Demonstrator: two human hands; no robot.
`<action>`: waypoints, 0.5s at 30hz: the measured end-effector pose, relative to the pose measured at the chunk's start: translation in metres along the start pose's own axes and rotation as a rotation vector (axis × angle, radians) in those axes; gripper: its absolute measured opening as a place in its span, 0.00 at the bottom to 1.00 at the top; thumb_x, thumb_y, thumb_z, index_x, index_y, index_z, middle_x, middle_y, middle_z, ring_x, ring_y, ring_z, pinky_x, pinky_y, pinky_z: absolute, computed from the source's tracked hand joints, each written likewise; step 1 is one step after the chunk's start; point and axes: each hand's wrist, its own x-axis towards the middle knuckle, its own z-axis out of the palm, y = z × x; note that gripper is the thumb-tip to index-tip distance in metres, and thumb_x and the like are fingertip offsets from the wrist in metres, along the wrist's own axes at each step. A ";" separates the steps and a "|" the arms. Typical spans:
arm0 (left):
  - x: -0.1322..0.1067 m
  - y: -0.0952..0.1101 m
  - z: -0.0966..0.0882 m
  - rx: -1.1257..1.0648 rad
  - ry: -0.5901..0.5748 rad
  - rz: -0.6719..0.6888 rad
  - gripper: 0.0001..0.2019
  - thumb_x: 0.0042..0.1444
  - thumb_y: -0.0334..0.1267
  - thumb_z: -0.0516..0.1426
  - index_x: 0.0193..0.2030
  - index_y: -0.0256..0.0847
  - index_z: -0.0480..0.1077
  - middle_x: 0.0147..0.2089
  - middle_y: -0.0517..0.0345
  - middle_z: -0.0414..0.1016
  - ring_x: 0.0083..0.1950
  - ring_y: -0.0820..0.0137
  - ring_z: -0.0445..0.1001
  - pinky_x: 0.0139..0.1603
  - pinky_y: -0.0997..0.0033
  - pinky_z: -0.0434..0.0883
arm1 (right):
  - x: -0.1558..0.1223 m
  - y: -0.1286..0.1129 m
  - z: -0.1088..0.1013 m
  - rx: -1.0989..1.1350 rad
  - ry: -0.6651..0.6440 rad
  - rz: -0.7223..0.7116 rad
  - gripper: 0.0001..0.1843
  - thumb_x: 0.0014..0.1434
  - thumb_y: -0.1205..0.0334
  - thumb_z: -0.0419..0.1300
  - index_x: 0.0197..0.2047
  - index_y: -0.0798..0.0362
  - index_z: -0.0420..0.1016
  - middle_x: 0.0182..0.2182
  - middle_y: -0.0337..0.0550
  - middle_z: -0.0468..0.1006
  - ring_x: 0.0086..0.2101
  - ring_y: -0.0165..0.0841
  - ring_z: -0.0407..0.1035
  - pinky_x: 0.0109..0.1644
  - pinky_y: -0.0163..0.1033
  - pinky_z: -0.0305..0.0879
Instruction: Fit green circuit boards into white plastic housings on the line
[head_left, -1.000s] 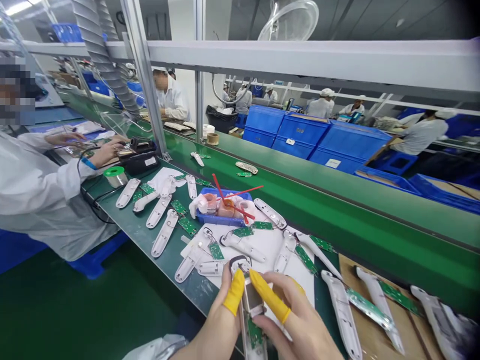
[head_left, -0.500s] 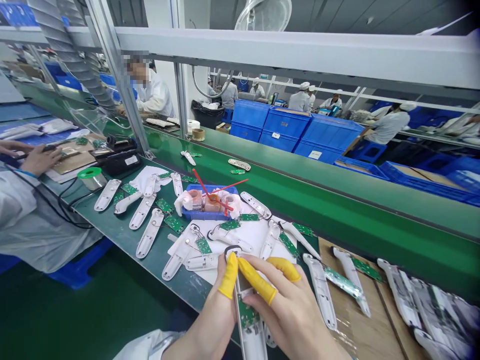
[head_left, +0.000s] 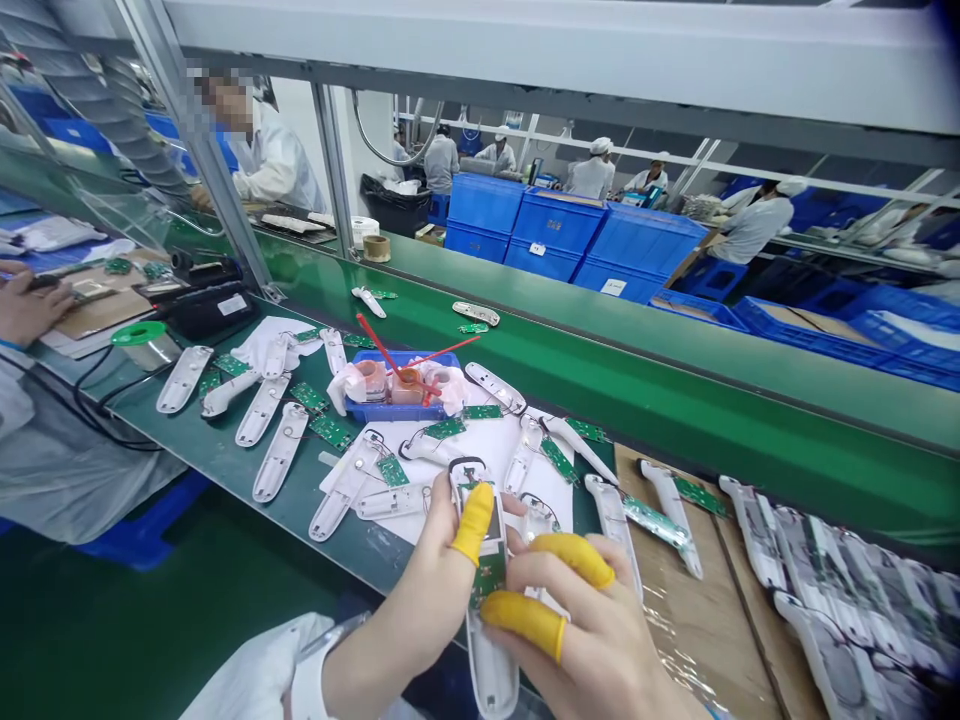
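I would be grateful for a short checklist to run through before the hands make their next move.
1. White housing held by the left hand: ok, the thumb lies over its upper part.
2. Right hand at the same housing: ok, a covered digit reaches the lower end of the green board.
3. Yellow finger covers on: ok, one on the left thumb, two on right-hand digits.
4. Green board fully seated: cannot tell, the right hand hides part of it.
5. Free room beside the right hand: not ok, another housing lies close by.
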 end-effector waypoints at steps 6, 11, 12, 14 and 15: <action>0.000 -0.003 0.006 -0.063 0.097 0.051 0.32 0.52 0.46 0.60 0.61 0.44 0.54 0.46 0.52 0.76 0.40 0.65 0.75 0.37 0.69 0.65 | -0.004 -0.001 0.010 -0.133 -0.052 -0.169 0.28 0.69 0.71 0.40 0.22 0.52 0.70 0.29 0.35 0.79 0.27 0.26 0.67 0.38 0.40 0.52; 0.000 -0.001 0.006 -0.141 0.169 -0.008 0.20 0.56 0.42 0.56 0.53 0.39 0.60 0.32 0.59 0.75 0.28 0.73 0.70 0.30 0.73 0.63 | -0.003 0.007 -0.007 0.085 -0.144 -0.068 0.19 0.69 0.58 0.46 0.33 0.50 0.74 0.33 0.37 0.78 0.33 0.29 0.70 0.41 0.37 0.62; -0.001 0.001 0.006 -0.167 0.147 -0.023 0.17 0.57 0.44 0.55 0.50 0.38 0.63 0.27 0.61 0.73 0.25 0.75 0.68 0.29 0.74 0.62 | -0.006 0.011 -0.011 0.183 -0.129 0.038 0.16 0.68 0.56 0.47 0.38 0.50 0.74 0.36 0.39 0.77 0.36 0.29 0.71 0.41 0.36 0.65; -0.002 0.006 0.007 -0.193 0.092 -0.044 0.15 0.57 0.47 0.55 0.45 0.37 0.65 0.23 0.63 0.71 0.23 0.76 0.67 0.28 0.75 0.62 | -0.016 0.017 -0.014 0.373 -0.036 0.327 0.14 0.68 0.57 0.47 0.45 0.48 0.73 0.37 0.40 0.77 0.35 0.28 0.72 0.37 0.31 0.70; -0.002 0.008 0.008 -0.196 0.068 -0.045 0.15 0.56 0.47 0.56 0.44 0.37 0.65 0.23 0.63 0.72 0.24 0.75 0.68 0.29 0.75 0.64 | -0.021 0.019 -0.013 0.463 0.019 0.469 0.14 0.68 0.58 0.47 0.44 0.47 0.73 0.35 0.39 0.77 0.32 0.26 0.73 0.34 0.29 0.70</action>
